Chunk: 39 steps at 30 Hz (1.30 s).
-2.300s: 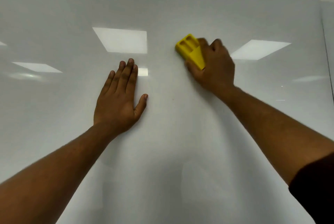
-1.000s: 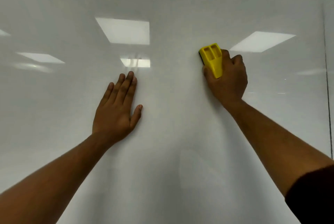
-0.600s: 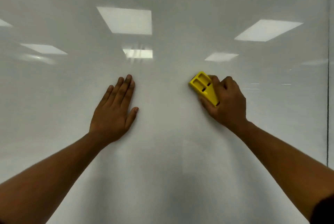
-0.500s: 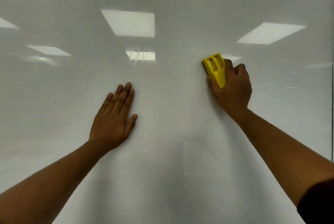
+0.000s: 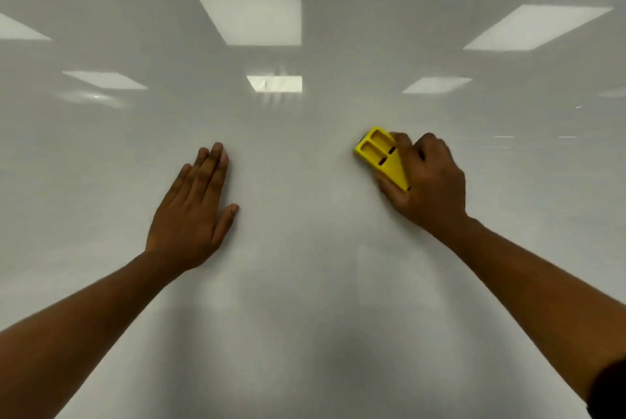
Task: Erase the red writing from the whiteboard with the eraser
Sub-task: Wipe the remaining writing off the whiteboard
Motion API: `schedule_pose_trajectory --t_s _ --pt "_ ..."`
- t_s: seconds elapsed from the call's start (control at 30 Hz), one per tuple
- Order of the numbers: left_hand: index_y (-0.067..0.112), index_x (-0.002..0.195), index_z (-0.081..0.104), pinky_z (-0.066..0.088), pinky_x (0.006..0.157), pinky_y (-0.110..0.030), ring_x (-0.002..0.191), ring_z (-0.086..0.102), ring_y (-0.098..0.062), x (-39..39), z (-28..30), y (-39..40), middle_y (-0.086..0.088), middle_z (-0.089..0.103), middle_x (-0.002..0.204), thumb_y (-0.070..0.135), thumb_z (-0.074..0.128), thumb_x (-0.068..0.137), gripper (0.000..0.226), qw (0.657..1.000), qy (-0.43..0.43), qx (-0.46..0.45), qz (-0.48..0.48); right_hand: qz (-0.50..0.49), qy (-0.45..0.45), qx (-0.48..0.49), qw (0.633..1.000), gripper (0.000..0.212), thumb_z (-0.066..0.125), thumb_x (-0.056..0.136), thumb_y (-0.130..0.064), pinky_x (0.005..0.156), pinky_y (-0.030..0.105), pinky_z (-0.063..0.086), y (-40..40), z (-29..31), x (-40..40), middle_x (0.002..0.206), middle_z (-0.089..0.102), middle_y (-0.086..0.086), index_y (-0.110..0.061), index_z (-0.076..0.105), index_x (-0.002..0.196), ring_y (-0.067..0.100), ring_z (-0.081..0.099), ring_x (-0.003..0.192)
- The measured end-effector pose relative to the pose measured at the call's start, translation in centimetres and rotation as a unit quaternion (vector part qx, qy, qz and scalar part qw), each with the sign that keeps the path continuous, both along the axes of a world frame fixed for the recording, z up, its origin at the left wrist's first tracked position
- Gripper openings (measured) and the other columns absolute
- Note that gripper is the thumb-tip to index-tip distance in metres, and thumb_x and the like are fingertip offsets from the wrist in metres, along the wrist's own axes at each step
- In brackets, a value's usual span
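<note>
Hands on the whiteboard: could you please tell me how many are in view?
2. The left hand lies flat against the whiteboard, left of centre. The right hand is right of centre and grips the yellow eraser against the board. None appears hidden.

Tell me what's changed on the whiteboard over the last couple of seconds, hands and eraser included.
The right hand has kept wiping with the yellow eraser, swinging it up and down and to the right across the whiteboard; it now sits lower than half a second ago, tilted with its top toward the left. The grip on it has not changed. The left hand stays flat on the board. No red writing shows.
</note>
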<state>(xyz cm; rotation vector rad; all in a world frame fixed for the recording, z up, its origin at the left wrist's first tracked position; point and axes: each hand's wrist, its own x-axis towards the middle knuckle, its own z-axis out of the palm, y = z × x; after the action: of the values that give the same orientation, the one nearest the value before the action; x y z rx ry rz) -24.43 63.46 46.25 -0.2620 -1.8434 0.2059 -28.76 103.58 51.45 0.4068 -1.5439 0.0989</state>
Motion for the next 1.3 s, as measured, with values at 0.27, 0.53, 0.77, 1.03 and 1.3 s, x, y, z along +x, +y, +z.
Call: schedule_pose_trajectory --t_s 0.27,0.53,0.77,1.03,1.3 --pt "0.011 0.170 0.001 -0.004 0.134 -0.034 0.166 -0.003 -0.022 -0.5 -1.8 -5.5 -0.004 -0.004 0.180 0.042 0.026 0.109 0.073 0.997 0.009 0.082 0.001 0.060 -0.002 -0.030 0.998 0.067 0.065 0.087 -0.050 0.064 0.039 0.044 -13.1 -4.1 1.2 0.101 0.051 0.013 -0.011 0.055 0.141 0.035 0.051 0.090" --pt "0.007 0.170 0.005 0.001 0.135 -0.035 0.166 -0.002 -0.021 0.8 -0.8 -8.7 -0.006 -0.001 0.179 0.044 0.028 0.109 0.075 1.000 0.005 0.013 -0.014 0.039 0.003 0.032 0.999 0.062 0.063 0.091 -0.051 0.060 0.035 0.039 -16.0 -5.5 1.5 0.098 0.048 0.010 -0.013 0.056 0.140 0.031 0.049 0.085" --pt "0.005 0.169 0.006 -0.008 0.132 -0.029 0.165 -0.008 -0.017 2.8 5.7 -21.0 -0.008 -0.002 0.179 0.049 0.028 0.107 0.079 0.992 0.070 0.100 0.040 0.041 -0.039 -0.303 0.951 0.069 0.056 0.090 -0.059 0.078 0.039 0.047 -19.8 10.6 2.5 0.125 0.049 0.013 -0.018 0.045 0.144 0.032 0.050 0.115" --pt "0.007 0.169 0.010 0.004 0.133 -0.036 0.166 0.006 -0.025 2.1 5.7 -27.0 -0.007 0.006 0.179 0.047 0.031 0.106 0.078 0.990 0.076 0.115 -0.008 0.045 0.022 -0.110 0.993 0.065 0.057 0.088 -0.053 0.068 0.040 0.047 -34.0 10.2 4.1 0.115 0.053 0.014 -0.016 0.051 0.141 0.034 0.053 0.102" --pt "0.012 0.170 0.007 -0.001 0.133 -0.027 0.166 0.003 -0.019 2.8 5.6 -30.8 -0.003 0.003 0.180 0.055 0.033 0.106 0.081 0.998 0.058 0.033 -0.005 0.040 0.005 -0.152 0.988 0.068 0.057 0.089 -0.056 0.076 0.045 0.051 -38.4 13.6 4.6 0.123 0.052 0.015 -0.018 0.048 0.144 0.037 0.053 0.109"
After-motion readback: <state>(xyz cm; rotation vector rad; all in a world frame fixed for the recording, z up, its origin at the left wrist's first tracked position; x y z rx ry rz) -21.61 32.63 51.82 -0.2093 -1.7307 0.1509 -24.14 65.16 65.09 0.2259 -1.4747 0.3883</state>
